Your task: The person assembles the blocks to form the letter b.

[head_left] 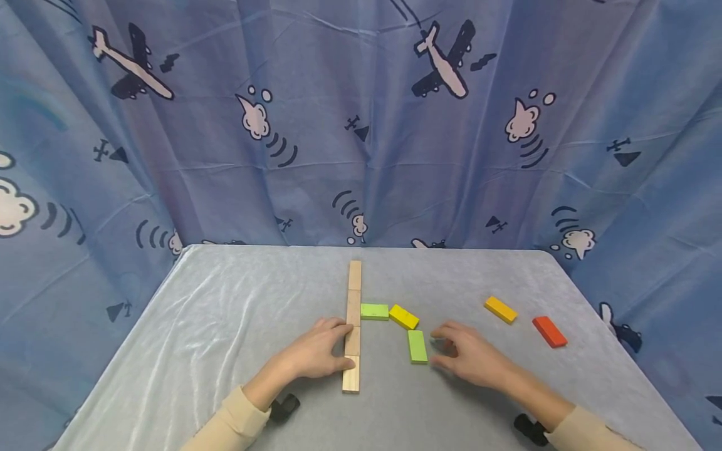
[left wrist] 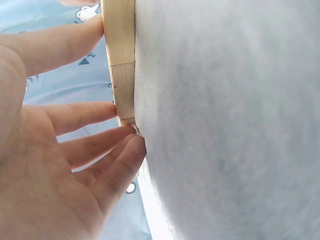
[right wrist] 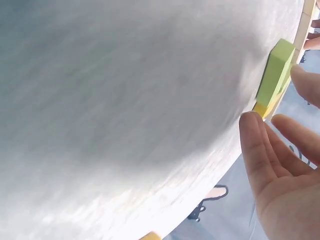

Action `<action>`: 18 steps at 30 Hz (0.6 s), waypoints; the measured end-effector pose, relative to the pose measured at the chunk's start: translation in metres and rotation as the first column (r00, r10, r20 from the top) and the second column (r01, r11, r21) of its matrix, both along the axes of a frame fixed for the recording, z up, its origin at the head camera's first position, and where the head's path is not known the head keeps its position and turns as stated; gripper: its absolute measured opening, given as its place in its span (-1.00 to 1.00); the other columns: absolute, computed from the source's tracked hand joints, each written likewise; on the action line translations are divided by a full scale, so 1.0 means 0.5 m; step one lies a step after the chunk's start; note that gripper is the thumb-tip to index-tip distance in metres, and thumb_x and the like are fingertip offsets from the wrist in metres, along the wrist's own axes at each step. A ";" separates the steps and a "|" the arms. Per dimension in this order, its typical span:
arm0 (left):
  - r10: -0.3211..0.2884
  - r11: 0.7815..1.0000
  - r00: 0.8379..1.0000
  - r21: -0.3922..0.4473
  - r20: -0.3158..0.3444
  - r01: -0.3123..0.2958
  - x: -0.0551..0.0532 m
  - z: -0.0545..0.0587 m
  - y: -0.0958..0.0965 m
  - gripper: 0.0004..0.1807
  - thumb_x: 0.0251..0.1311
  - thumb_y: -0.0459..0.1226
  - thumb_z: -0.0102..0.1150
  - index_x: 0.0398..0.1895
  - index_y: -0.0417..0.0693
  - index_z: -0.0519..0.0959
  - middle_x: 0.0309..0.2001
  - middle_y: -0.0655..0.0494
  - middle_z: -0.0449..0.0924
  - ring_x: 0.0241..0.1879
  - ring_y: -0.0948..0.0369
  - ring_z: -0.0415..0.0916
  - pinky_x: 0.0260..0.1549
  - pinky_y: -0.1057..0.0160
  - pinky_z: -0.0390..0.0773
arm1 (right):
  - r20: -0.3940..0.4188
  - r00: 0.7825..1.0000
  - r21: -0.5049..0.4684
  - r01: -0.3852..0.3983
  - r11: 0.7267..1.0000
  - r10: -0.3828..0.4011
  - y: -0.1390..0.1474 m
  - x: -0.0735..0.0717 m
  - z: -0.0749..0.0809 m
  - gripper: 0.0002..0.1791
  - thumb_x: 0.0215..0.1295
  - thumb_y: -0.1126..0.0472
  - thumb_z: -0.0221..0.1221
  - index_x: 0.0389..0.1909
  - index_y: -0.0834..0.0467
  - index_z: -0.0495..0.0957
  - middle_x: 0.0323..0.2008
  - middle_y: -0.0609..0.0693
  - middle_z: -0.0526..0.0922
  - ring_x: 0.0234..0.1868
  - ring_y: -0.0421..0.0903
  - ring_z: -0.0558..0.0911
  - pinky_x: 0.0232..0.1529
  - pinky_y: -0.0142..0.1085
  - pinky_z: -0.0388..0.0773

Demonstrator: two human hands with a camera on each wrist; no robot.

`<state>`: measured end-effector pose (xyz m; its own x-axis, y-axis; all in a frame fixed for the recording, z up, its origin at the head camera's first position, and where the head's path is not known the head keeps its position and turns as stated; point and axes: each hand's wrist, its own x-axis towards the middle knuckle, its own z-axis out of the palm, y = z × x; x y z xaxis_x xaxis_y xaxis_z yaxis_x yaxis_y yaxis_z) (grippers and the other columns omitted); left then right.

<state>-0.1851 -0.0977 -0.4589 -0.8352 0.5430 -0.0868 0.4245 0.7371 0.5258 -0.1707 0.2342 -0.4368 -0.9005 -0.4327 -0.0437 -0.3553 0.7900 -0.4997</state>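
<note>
Several plain wooden blocks (head_left: 353, 307) lie end to end in a straight row running away from me. My left hand (head_left: 316, 351) is at the near half of that row, thumb and fingertips touching the blocks' left side with fairly straight fingers. From the row's right side a green block (head_left: 375, 312) extends, then a slanted yellow block (head_left: 403, 317). Below the yellow one lies a second green block (head_left: 417, 347), lengthwise toward me. My right hand (head_left: 472, 354) is just right of it, fingers loosely bent and holding nothing; the right wrist view shows fingertips beside this green block (right wrist: 276, 72).
Farther right on the grey cloth-covered table (head_left: 271, 282) lie another yellow block (head_left: 500, 309) and a red block (head_left: 549, 331), apart from the others. A blue curtain (head_left: 316, 125) with printed planes hangs behind the table's back edge.
</note>
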 end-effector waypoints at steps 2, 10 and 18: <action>-0.001 1.000 1.000 0.004 0.003 0.001 0.001 0.002 0.000 -0.22 0.21 -0.05 0.40 0.43 -0.22 0.40 0.40 -0.10 0.37 0.39 -0.04 0.27 0.32 -0.05 0.38 | 0.002 1.000 0.009 0.002 1.000 -0.002 0.011 0.001 0.002 -0.55 0.21 0.13 0.44 0.06 0.25 0.65 -0.05 -0.04 0.65 -0.17 -0.13 0.59 -0.27 -0.30 0.57; 0.004 1.000 1.000 0.009 0.004 -0.004 0.003 0.003 -0.004 -0.22 0.20 -0.06 0.40 0.42 -0.23 0.40 0.39 -0.12 0.37 0.39 -0.05 0.26 0.31 -0.07 0.37 | -0.003 0.996 0.048 0.087 0.995 -0.087 0.058 -0.006 0.013 -0.64 0.23 0.17 0.42 0.01 0.22 0.68 -0.09 -0.04 0.69 -0.14 -0.10 0.61 -0.17 -0.19 0.63; -0.005 1.000 1.000 0.010 -0.004 0.005 0.001 -0.002 -0.002 -0.22 0.19 -0.05 0.40 0.42 -0.23 0.40 0.39 -0.11 0.37 0.39 -0.05 0.27 0.31 -0.06 0.38 | -0.080 0.988 0.009 0.136 0.991 -0.135 0.121 -0.024 0.023 -0.66 0.28 0.21 0.37 0.01 0.30 0.67 -0.10 0.06 0.71 -0.12 -0.02 0.64 -0.14 -0.09 0.65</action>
<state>-0.1846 -0.0986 -0.4598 -0.8329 0.5478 -0.0781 0.4301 0.7297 0.5315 -0.1827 0.2948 -0.4255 -0.9517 -0.3062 0.0245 -0.2823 0.8405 -0.4625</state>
